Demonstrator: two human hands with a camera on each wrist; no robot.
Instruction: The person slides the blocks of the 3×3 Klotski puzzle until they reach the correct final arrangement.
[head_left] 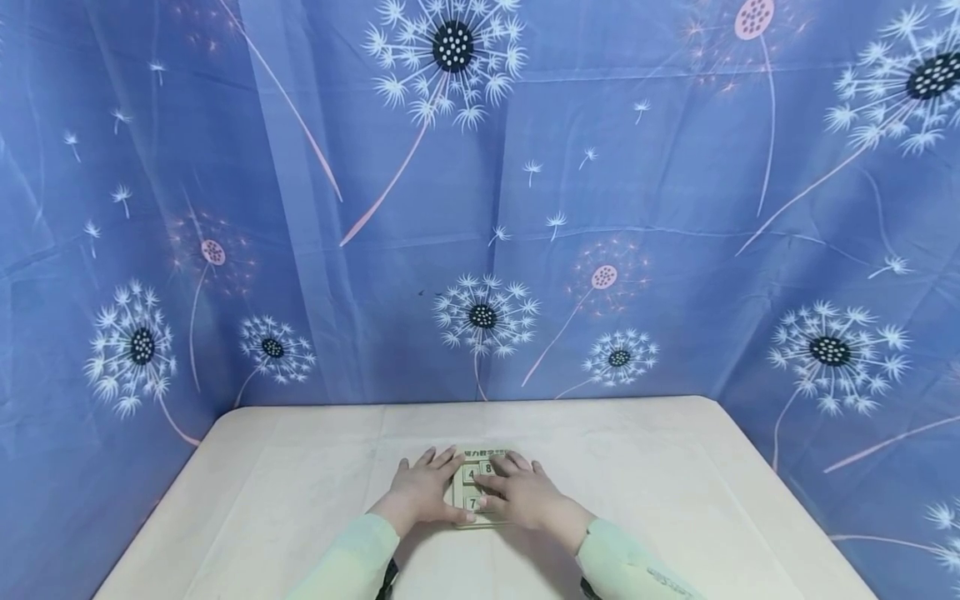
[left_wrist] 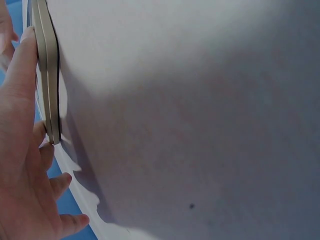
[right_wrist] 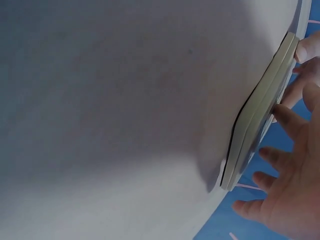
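Observation:
A number sliding puzzle [head_left: 491,524] with a pale frame and square numbered tiles lies flat on the table. Tiles 4, 7 and 8 can be read; my right hand covers others. My left hand [head_left: 426,490] is at its left side, fingers spread. In the left wrist view, the thumb [left_wrist: 22,70] lies along the near rim and some fingertips touch the end of the board. Over the tiles is my right hand [head_left: 531,493], its fingers spread and fairly straight. The index fingertip of that hand [right_wrist: 300,165] touches the top of the puzzle in the right wrist view.
The puzzle is near the middle of a pale table [head_left: 315,467] with rounded far corners. A blue curtain [head_left: 390,333] printed with dandelions hangs behind and on both sides. Pale green sleeves [head_left: 352,554] cover both forearms.

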